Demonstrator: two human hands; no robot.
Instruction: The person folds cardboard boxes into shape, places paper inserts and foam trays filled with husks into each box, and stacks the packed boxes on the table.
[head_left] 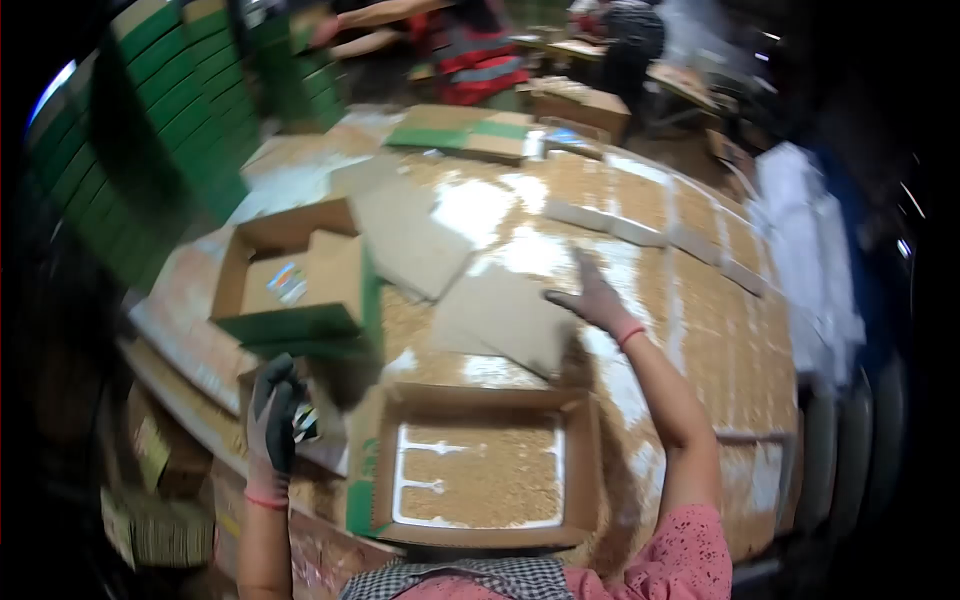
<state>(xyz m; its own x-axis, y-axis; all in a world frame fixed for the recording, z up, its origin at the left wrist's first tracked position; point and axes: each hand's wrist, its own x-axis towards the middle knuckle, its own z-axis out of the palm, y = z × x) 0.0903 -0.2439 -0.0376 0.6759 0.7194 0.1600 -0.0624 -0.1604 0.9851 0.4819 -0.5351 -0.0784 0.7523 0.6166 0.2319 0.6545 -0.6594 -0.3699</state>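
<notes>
two open, green-marked boxes (290,325), at least two grey cardboard sheets (405,240), one red-vested person (480,75)

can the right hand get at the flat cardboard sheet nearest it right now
Probably yes: the right hand looks open and empty, close to the flat cardboard sheet, and nothing visible lies between them.

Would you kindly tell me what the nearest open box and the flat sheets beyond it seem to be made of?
The nearest open box looks like matte cardboard: plain brown inner walls, green printing outside. The flat sheets are probably dull cardboard: thin, greyish, straight edges.
</notes>
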